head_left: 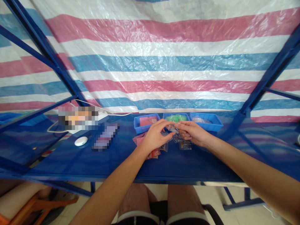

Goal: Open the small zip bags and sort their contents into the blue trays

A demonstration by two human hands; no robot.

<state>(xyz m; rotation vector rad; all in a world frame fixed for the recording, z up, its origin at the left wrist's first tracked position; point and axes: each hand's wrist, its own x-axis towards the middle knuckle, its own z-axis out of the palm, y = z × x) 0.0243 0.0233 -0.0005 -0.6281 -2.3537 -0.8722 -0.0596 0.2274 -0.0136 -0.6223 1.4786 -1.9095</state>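
1. Three trays stand side by side along the back of the table (70, 162): left tray (146, 123), middle tray (176, 117), right tray (206, 122);
2. a hanging sheet (164, 62) rises just behind the trays;
3. the left hand (156, 136) and right hand (193, 132) meet just before the middle tray, a small bag (172, 129) pinched between them;
4. loose bags (185, 144) lie on the table beneath both hands, in front of the trays;
5. a round puck (81, 141) lies well to the left of them.

We count three blue trays: red tray (137, 125), green tray (176, 114), clear-bag tray (217, 124). Two hands, left hand (153, 136) and right hand (193, 132), one small clear bag (172, 128) pinched between. One white puck (81, 141). Loose bags (185, 144) on tabletop (192, 162): several, uncountable.
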